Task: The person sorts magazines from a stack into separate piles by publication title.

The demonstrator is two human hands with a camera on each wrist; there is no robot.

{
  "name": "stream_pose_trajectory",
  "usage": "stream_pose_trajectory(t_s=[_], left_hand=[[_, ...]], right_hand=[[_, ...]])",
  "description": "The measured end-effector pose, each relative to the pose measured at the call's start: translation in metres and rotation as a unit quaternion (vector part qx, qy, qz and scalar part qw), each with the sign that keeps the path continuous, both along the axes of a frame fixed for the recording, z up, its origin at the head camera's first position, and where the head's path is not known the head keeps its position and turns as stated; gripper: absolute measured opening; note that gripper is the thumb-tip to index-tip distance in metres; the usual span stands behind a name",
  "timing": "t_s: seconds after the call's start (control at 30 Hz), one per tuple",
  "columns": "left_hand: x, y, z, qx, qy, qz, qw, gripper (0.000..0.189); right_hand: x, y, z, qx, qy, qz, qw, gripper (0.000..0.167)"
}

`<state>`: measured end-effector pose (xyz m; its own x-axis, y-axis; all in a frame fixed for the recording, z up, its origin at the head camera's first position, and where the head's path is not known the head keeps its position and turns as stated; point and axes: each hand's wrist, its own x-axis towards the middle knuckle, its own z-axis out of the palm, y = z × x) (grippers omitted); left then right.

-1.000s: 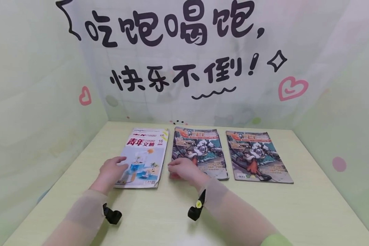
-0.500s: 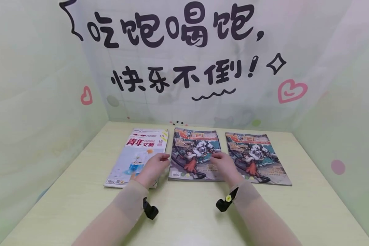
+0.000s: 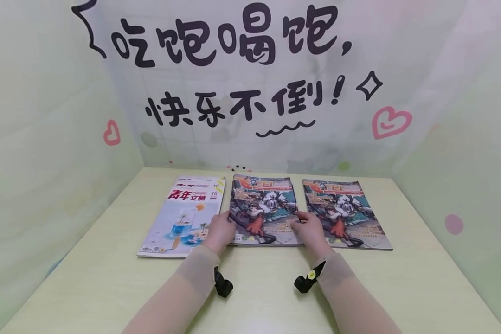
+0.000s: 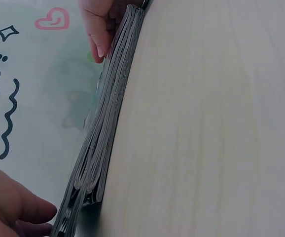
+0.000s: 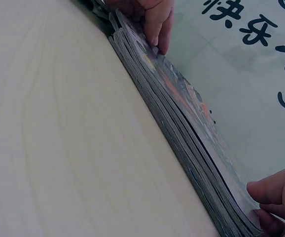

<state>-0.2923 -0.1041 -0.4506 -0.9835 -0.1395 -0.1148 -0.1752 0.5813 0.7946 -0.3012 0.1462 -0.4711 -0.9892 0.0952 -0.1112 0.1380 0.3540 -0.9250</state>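
A stack of comic-cover magazines lies in the middle of the table in the head view. My left hand grips its left edge near the front corner, and my right hand pinches the right edge opposite. Seen from the left wrist, the stack shows its layered front edge; by the left hand the upper magazines part from the lower ones over a dark gap. From the right wrist, thumb and fingers of the right hand close on the corner of the stack. Some fingertips are hidden.
To the left lies a pile of white-and-blue magazines, its covers staggered at the top. On the right is another comic-cover magazine. The pale wooden table ends at a printed fabric backdrop behind and at both sides.
My left hand has moved right, from the white-and-blue pile to the middle stack's left edge. My right hand has shifted from that stack's left side to its right edge.
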Motion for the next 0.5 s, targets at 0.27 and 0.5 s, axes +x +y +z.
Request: stream_pose_trajectory(t_s=[0.27,0.5], left_hand=[[-0.0044,0.0041,0.0015,0.086,0.004,0.023,0.9960,0.056],[-0.0050,0.0042,-0.0036,0.184,-0.007,0.022,0.9827,0.059]], right_hand=[[0.0005,-0.0017,-0.0009,0.003,0.007,-0.009,0.9999,0.047],[0.0003,-0.0016,-0.0009,-0.017,-0.003,-0.007,0.9998,0.050]])
